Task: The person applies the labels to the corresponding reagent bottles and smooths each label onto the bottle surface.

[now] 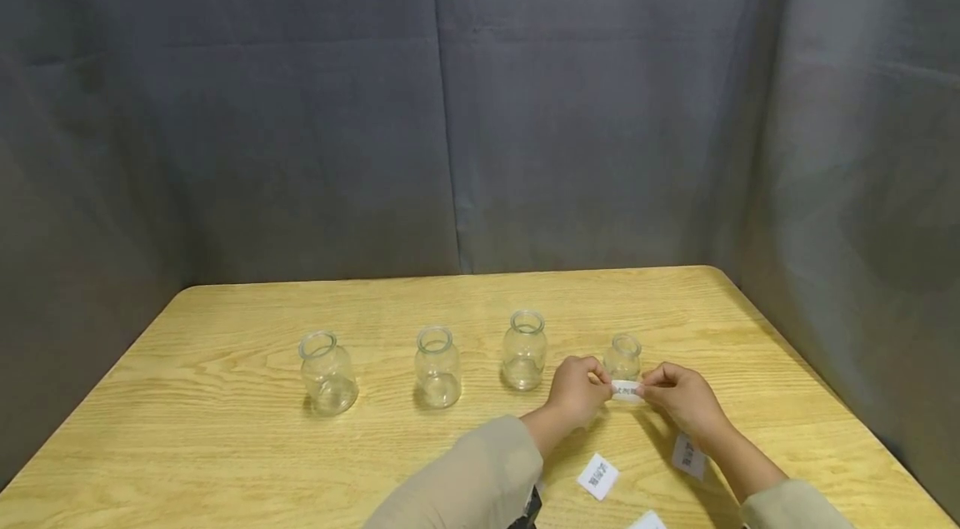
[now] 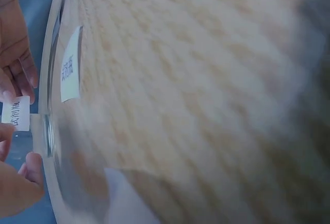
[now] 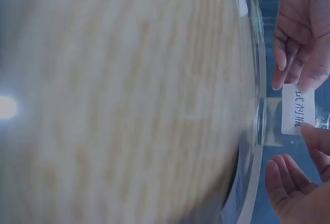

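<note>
A small white label [image 1: 626, 391] with black handwritten characters is stretched between both hands, in front of the rightmost glass jar [image 1: 622, 356]. My left hand [image 1: 576, 391] pinches one end of it between thumb and finger. At the other end, my right hand [image 1: 684, 402] pinches it the same way. Both wrist views show the label [image 3: 298, 109] flat, with fingertips on its opposite edges and the jar close behind. Whether it touches the glass I cannot tell. The jar stands upright on the table.
Three more clear glass jars stand to the left: one [image 1: 524, 354] nearby, one [image 1: 437, 371] in the middle, one [image 1: 328, 375] farthest. White written cards lie nearer: one [image 1: 597, 476], one [image 1: 688, 456] by the right forearm, one [image 1: 647, 521] at the frame's bottom. Grey curtains [image 1: 450, 112] surround the wooden table [image 1: 187, 429].
</note>
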Demonstrator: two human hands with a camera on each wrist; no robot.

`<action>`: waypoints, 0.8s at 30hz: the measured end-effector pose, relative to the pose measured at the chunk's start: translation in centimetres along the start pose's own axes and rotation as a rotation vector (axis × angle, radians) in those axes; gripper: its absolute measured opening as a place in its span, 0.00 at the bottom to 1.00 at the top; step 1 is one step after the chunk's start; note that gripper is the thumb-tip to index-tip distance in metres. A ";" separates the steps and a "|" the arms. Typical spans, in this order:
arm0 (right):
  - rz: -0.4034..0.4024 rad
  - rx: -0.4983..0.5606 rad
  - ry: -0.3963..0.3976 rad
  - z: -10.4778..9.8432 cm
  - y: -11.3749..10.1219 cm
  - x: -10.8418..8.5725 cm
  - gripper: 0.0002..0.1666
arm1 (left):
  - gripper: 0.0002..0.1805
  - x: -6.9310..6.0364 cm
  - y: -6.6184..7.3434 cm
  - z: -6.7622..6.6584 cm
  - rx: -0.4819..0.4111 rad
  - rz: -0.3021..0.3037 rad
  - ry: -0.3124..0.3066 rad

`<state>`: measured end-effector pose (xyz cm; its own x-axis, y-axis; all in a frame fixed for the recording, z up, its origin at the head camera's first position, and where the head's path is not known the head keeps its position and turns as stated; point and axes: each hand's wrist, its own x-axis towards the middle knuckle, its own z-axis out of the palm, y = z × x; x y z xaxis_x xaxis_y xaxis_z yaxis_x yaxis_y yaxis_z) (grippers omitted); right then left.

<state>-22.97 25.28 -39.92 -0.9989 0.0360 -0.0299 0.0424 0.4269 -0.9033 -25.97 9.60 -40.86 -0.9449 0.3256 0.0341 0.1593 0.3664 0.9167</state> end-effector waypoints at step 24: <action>-0.059 -0.062 0.011 -0.4 0.1 1.2 0.06 | 0.08 1.0 0.1 0.6 0.080 0.025 0.059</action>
<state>-24.11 25.67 -39.86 -0.9994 0.0188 0.0275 -0.0150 0.4836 -0.8752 -26.71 10.44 -40.96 -0.9553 0.2843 0.0817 0.2028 0.4283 0.8806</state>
